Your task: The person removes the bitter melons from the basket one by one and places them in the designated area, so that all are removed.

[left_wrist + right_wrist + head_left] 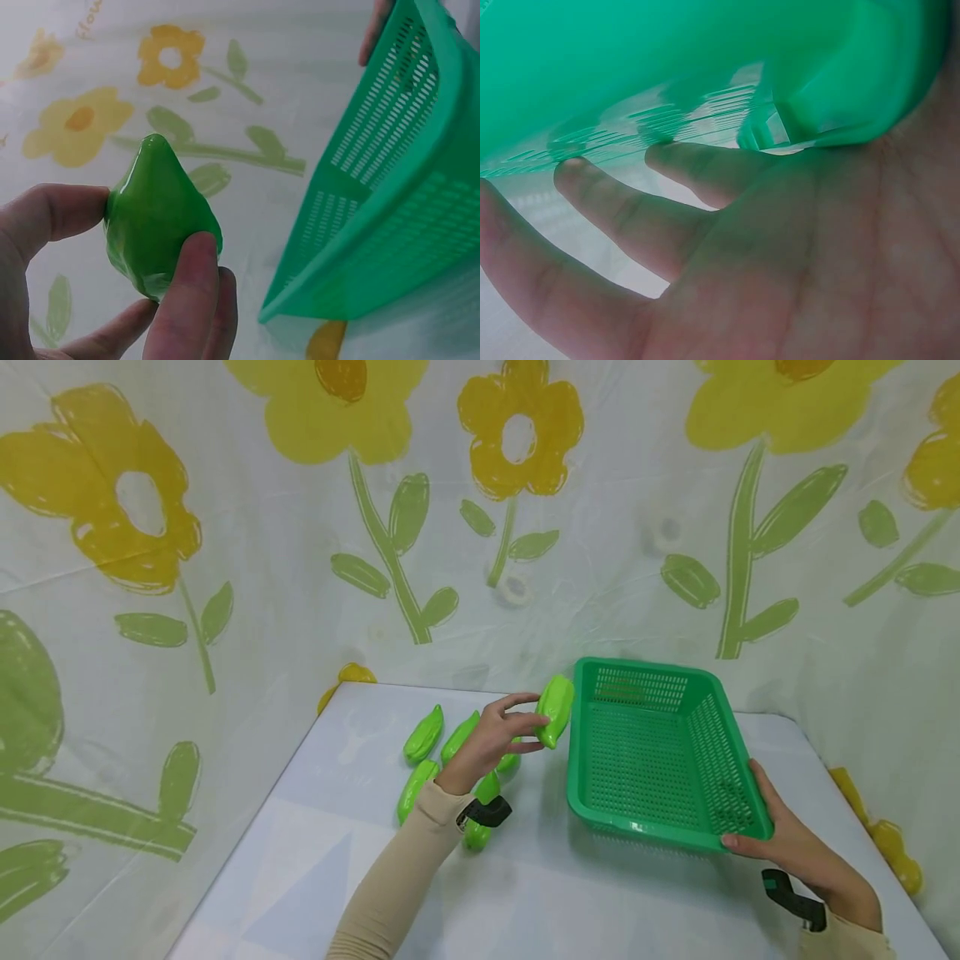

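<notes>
My left hand (498,735) pinches a glossy green star fruit (555,710) between thumb and fingers, held up just left of the basket. In the left wrist view the star fruit (157,217) points its tapered end upward. A green plastic basket (645,831) with slotted walls is tilted above the right side of the table, its inside showing. My right hand (795,843) grips its near right corner, thumb on the rim. In the right wrist view the fingers (622,217) reach along the outside of the basket (630,60).
Several more green star fruits (423,735) lie on the white table (315,860) around and below my left forearm, partly hidden by it. A flower-printed cloth (600,552) hangs behind the table and along its sides.
</notes>
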Motion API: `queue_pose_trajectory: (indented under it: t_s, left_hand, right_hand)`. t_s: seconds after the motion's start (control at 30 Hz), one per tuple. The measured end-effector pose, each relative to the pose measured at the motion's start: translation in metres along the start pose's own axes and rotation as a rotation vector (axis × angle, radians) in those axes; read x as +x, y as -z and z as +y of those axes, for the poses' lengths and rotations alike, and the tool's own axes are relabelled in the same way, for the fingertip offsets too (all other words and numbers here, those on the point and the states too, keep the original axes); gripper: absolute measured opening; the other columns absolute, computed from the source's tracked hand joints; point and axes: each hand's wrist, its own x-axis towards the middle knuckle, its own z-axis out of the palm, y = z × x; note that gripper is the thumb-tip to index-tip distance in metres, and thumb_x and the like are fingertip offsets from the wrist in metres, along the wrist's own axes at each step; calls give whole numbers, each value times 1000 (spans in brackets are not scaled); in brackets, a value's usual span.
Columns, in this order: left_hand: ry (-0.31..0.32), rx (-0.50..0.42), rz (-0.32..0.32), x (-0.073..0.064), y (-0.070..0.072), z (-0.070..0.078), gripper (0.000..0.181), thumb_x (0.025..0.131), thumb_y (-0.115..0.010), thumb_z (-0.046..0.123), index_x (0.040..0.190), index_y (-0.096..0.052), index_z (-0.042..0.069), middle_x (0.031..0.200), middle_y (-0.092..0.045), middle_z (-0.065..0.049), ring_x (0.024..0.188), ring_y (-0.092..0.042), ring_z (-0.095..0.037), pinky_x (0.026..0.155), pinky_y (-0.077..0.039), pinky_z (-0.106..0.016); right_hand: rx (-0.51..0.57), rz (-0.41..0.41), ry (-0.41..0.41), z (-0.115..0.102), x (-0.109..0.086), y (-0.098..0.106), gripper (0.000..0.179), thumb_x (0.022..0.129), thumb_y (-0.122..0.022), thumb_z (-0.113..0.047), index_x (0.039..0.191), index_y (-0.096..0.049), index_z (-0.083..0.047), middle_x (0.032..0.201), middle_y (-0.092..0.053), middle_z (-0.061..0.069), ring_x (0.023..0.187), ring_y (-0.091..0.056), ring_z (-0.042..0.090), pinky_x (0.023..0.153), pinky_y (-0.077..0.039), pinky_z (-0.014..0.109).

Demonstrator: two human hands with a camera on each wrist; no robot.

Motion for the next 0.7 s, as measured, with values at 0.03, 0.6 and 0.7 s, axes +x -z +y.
queue_pose_trajectory:
  t_s: [0.03, 0.6, 0.7]
  left_hand:
    - [1, 2, 1, -2, 2, -2, 52, 97, -70, 13, 146, -55, 11, 113, -73, -13, 92, -74, -16, 94, -63, -44]
    - [46, 29, 20, -32, 16, -40, 57, 95, -71, 13, 149, -53, 8, 101, -73, -3, 89, -72, -12, 95, -62, -49]
    - [54, 43, 20, -35, 16, -48, 57, 95, -72, 14, 148, -53, 7, 100, -74, -3, 90, -73, -12, 93, -63, -47]
  right_hand:
    - [0, -2, -2, 0, 0, 0, 116, 98, -65, -28, 157, 35, -30, 165, 26, 33, 144, 3, 65, 103, -18, 89]
    - [13, -11, -16, 1, 1, 2, 115, 99, -64, -27, 156, 36, -34, 165, 29, 30, 145, 6, 63, 103, -17, 88]
    - [17, -11, -17, 1, 2, 2, 115, 99, -64, -27, 156, 36, -34, 165, 29, 30, 144, 6, 63, 103, -16, 89]
